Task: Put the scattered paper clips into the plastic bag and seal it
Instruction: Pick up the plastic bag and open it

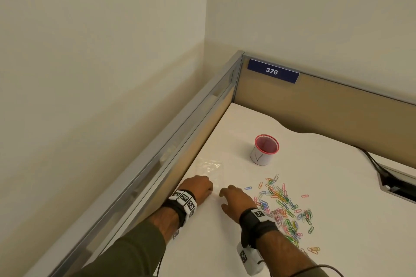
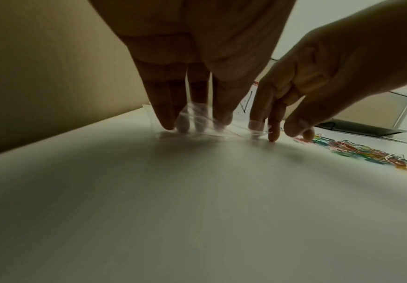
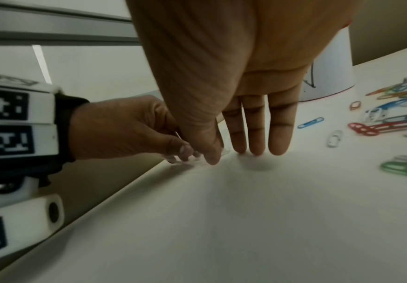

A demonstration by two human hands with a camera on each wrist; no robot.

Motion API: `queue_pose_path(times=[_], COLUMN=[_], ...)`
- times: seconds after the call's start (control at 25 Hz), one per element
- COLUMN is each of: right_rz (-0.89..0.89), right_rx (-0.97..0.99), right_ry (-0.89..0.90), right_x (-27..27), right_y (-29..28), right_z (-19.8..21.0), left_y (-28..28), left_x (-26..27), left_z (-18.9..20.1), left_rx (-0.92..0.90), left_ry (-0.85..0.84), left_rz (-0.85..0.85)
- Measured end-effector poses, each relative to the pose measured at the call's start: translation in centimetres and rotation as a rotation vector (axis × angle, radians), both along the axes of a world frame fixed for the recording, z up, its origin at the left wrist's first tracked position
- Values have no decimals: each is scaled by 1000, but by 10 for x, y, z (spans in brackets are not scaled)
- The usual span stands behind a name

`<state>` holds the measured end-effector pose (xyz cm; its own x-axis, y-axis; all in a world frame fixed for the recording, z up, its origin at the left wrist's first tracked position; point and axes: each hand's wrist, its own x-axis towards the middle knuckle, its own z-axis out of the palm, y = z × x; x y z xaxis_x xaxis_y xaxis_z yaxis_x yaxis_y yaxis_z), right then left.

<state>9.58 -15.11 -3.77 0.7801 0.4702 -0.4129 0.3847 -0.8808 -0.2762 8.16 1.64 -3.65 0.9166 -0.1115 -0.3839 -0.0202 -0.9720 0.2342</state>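
Observation:
A clear plastic bag (image 1: 209,167) lies flat on the white desk (image 1: 342,164) near the left partition. My left hand (image 1: 208,190) pinches the bag's near edge between thumb and curled fingers. In the left wrist view the film (image 2: 197,122) is lifted and crumpled around the fingertips (image 2: 166,122). My right hand (image 1: 222,195) stands beside it, fingers straight and tips down on the desk (image 3: 253,151), its index tip against the bag's edge (image 2: 255,124). Several coloured paper clips (image 1: 283,207) lie scattered right of the right hand, also seen close by (image 3: 388,126).
A white cup with a red rim (image 1: 264,153) stands behind the clips. Tan partitions (image 1: 315,101) with metal rails close the desk's left and back sides. A cable opening with black cords (image 1: 400,184) is at the right.

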Motion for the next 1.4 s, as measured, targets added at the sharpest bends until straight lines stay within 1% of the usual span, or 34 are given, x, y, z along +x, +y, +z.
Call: queue_pose_path(times=[0.12, 0.24, 0.44, 0.52, 0.56, 0.6, 0.68, 0.72, 0.76, 0.84, 0.92, 0.96, 1.08, 1.16, 1.32, 1.4], right_rz=[-37, -82, -151, -149, -152, -153, -135, -122, -118, -170, -260, -295, -376, -438, -447, -472], right_rx=[70, 185, 377, 431, 452, 478, 507, 511, 524, 559, 600, 618, 760, 854, 888, 906], right_ry=[-23, -98, -234, -260, -250, -229, -185, -174, -177, -218, -268, -251, -66, -7, -67, -75], right_x=[3, 5, 9, 10, 10, 11, 10, 9, 8, 3, -3, -7, -14, -13, -7, -7], right_y=[-6, -14, -37, -49, -55, -59, -69, -73, -77, -83, -85, -83, -79, -79, -82, -82], right_z=[2, 13, 42, 57, 63, 68, 76, 79, 82, 86, 89, 90, 98, 103, 102, 105], left_y=[-5, -15, -36, -44, -47, -50, -60, -65, -70, -80, -88, -93, -105, -111, -114, -115], left_x=[1, -2, -19, -29, -33, -36, -36, -36, -36, -37, -39, -40, -41, -43, -48, -49], left_z=[6, 21, 45, 51, 53, 54, 57, 59, 61, 66, 69, 70, 75, 78, 81, 82], left_rx=[-31, -95, -259, -373, -434, -453, -376, -357, -364, -401, -474, -527, -610, -654, -857, -905], left_ry=[-36, -135, -315, -357, -368, -379, -400, -413, -425, -450, -470, -480, -513, -519, -448, -414], left_rz=[30, 60, 178, 235, 258, 253, 218, 232, 264, 347, 434, 469, 502, 516, 496, 489])
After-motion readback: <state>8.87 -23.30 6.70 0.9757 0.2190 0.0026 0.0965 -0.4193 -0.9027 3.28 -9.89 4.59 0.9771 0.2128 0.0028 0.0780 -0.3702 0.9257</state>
